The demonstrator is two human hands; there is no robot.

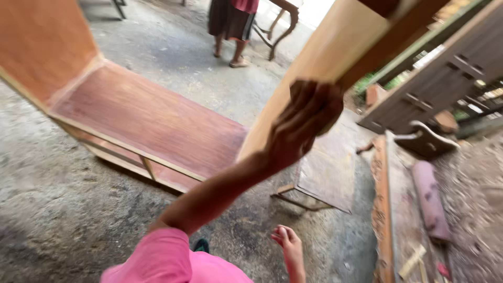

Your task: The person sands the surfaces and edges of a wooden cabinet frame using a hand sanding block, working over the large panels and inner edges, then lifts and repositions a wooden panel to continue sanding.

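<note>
Plywood cabinet carcass (146, 120) is what we are handling in the head view, a big open box of reddish board lying over the concrete floor (63, 209). We are stretching our left hand (304, 126) up toward one o'clock, and its grip is closing around the lower edge of the pale side panel (319, 63), fingers curled over the board. Our right hand (288, 246) is hanging low at five o'clock, loosely curled and gripping nothing, apart from the wood. At three o'clock a carved wooden strip (381, 209) is lying beside a pinkish roll (430, 199), with a dark panelled door (445, 78) leaning beyond them. At twelve o'clock another person's legs (230, 42) are standing near a curved chair frame (277, 29). To steady the panel well, we judge that we are needing a firm wrap on the edge, the wrist kept in line with the board, and the free hand brought up to share the weight.
</note>
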